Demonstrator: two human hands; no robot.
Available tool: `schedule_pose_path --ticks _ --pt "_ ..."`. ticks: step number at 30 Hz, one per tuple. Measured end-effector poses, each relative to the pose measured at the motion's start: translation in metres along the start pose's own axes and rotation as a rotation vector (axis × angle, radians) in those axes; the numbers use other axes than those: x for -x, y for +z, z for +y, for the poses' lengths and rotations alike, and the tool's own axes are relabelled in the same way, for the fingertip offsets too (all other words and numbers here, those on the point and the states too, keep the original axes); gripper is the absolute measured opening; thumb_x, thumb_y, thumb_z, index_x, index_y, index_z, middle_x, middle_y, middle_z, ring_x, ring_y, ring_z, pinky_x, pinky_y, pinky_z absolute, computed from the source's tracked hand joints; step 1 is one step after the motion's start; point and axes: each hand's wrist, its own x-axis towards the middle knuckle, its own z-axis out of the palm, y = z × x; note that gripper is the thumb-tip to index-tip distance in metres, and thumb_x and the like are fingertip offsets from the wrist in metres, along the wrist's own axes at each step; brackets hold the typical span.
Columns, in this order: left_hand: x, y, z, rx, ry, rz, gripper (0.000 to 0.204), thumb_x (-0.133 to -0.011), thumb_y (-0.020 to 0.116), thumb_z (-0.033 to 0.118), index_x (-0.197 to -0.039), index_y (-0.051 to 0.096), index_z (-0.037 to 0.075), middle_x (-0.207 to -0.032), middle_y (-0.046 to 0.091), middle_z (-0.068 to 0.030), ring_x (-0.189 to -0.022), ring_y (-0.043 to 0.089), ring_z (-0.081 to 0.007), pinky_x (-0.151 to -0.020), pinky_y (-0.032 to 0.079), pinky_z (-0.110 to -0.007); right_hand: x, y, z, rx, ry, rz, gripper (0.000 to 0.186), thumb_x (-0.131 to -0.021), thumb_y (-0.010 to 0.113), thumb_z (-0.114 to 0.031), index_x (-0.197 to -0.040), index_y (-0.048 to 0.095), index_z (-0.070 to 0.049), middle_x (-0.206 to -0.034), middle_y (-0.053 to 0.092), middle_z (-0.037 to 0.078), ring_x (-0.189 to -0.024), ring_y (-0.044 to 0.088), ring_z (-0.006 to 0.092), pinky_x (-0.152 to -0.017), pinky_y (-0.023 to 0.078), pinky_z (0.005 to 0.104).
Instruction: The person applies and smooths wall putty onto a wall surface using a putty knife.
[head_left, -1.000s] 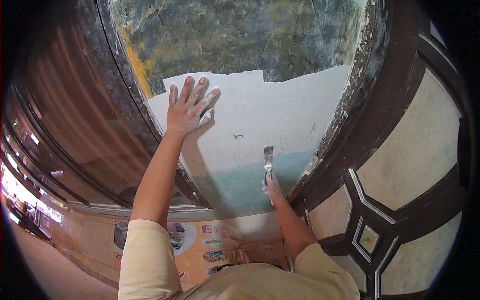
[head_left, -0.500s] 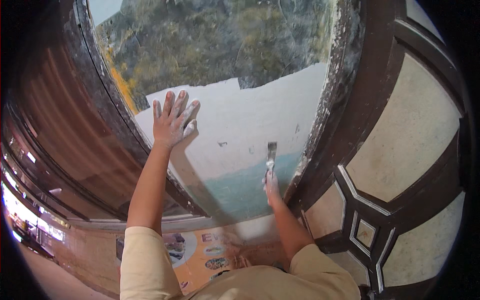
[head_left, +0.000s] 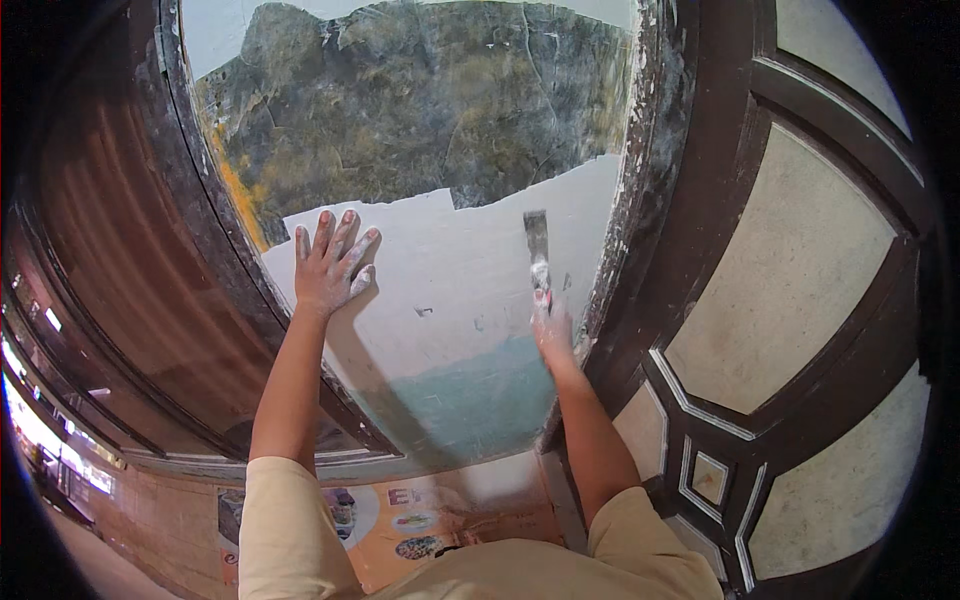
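Observation:
My left hand (head_left: pixel 332 265), its fingers spread and dusted white, lies flat on the wall panel near its left edge. In my right hand (head_left: pixel 552 325) is the handle of a putty knife (head_left: pixel 537 240), closed in my fingers. Its flat metal blade points up the panel, over the white part; whether it touches the surface I cannot tell. White coating (head_left: pixel 420 265) covers a broad band of the panel. Above it spreads a dark grey and yellowish mottled area (head_left: pixel 400 110) with an uneven border, and below it a blue-green strip (head_left: pixel 465 390). Small dark marks show in the white.
A chipped dark frame post (head_left: pixel 622 200) borders the panel on the right, beside a dark wooden door (head_left: pixel 700 260) with pale panels. Brown glossy panelling (head_left: pixel 130 260) stands to the left. A printed orange sheet (head_left: pixel 470 520) lies below, dusted white.
My right hand has moved the putty knife up the panel, from near the blue-green strip to higher on the white. The left hand keeps its place on the wall while the view shifts slightly.

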Motion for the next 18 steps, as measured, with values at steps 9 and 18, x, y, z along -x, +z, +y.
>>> schedule_pose_path --ticks 9,18 --pt "0.003 0.002 0.006 -0.023 -0.004 -0.009 0.064 -0.073 0.066 0.045 -0.134 0.049 0.037 -0.152 0.03 -0.0024 -0.144 0.016 -0.0309 -0.108 0.017 -0.065 -0.022 -0.021 -0.02 -0.057 -0.338 0.27 0.046 -0.095 0.049 -0.044 -0.101 0.053 0.001 -0.067 0.056 0.017 -0.06 0.059 0.0307 -0.057 0.045 0.0423" --pt "-0.007 -0.004 0.023 0.048 -0.089 -0.015 0.066 -0.075 0.065 0.048 -0.136 0.048 0.03 -0.155 0.025 -0.0061 -0.145 0.011 -0.034 -0.103 0.009 -0.074 -0.007 -0.061 0.003 -0.17 0.044 -0.107 0.041 -0.094 0.05 -0.044 -0.098 0.056 -0.004 -0.077 0.062 0.02 -0.074 0.061 0.0386 -0.068 0.046 0.0446"
